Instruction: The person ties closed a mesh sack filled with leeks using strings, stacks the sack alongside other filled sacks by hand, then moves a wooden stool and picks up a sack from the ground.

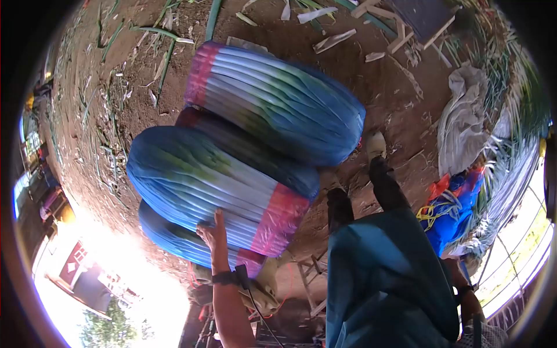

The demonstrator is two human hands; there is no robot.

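Note:
My left hand [212, 233], thumb and fingers apart, is over the pink-ended side of a large bundle [203, 174] in blue, white and pink wrapping. Whether it presses on the wrapping I cannot tell. Long ribbed shapes, pale to green, show through the cover. A matching bundle [278, 104] lies beyond it, a darker one [249, 145] sits between them, and another [168, 229] is partly hidden beneath the near one. At the right, my right hand [455, 271] is partly hidden by my teal clothing, near a blue bag [449, 217]; its fingers do not show clearly.
Green leaves and pale stalk scraps [165, 35] litter the dirt floor [406, 110]. A whitish sack [461, 122] and a heap of long green leaves [522, 87] lie at the right. Yellow string [432, 214] rests by the blue bag. A small wooden stand [400, 35] is at the top.

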